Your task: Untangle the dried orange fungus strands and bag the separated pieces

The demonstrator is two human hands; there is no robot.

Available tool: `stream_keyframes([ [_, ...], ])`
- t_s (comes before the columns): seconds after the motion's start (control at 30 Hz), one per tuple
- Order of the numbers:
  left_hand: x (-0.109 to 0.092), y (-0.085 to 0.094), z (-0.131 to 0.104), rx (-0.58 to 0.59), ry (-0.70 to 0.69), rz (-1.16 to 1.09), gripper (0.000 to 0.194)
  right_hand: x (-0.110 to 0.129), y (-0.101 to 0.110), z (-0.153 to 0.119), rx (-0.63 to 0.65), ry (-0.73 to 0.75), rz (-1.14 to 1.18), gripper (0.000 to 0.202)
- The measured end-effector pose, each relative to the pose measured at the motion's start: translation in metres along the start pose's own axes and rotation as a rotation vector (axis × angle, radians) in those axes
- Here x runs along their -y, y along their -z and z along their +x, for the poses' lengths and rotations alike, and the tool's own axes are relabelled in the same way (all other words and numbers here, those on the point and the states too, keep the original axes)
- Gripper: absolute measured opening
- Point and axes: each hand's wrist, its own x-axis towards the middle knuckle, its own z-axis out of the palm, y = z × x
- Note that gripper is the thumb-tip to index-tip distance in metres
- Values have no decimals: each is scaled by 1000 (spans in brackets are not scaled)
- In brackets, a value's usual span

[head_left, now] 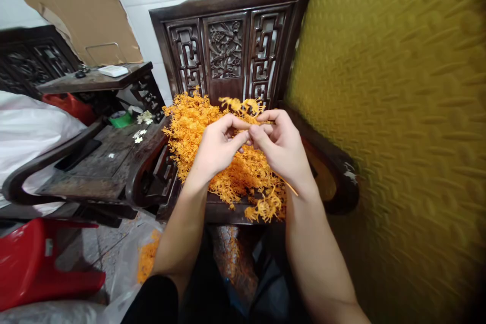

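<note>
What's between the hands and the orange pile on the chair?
Nothing visible. The left hand and right hand meet over the orange pile, fingertips together; whether they touch it, I can't tell.

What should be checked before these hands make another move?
1. Left hand and right hand close together: ok.
2. Upper orange sprig in view beyond the fingers: ok.
3. Firm pinch on a stem: cannot tell, fingers hide it.
4. Orange pile near the hands, on the dark wooden chair: ok.
5. Orange strands well away from the seat's front edge: not ok, they lie close to it.
</note>
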Motion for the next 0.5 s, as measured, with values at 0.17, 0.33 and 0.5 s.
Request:
stream_keyframes([
  [0.17, 0, -9, -1, 46, 107, -375, 36, -3, -11, 2, -49, 90, 239, 39],
  [0.33, -2, -19, -1, 35, 179, -671, 39, -3, -23, 1, -187, 121, 422, 43],
  [0.5, -8, -23, 0, -37, 229, -642, 33, 1, -32, -3, -243, 75, 474, 53],
])
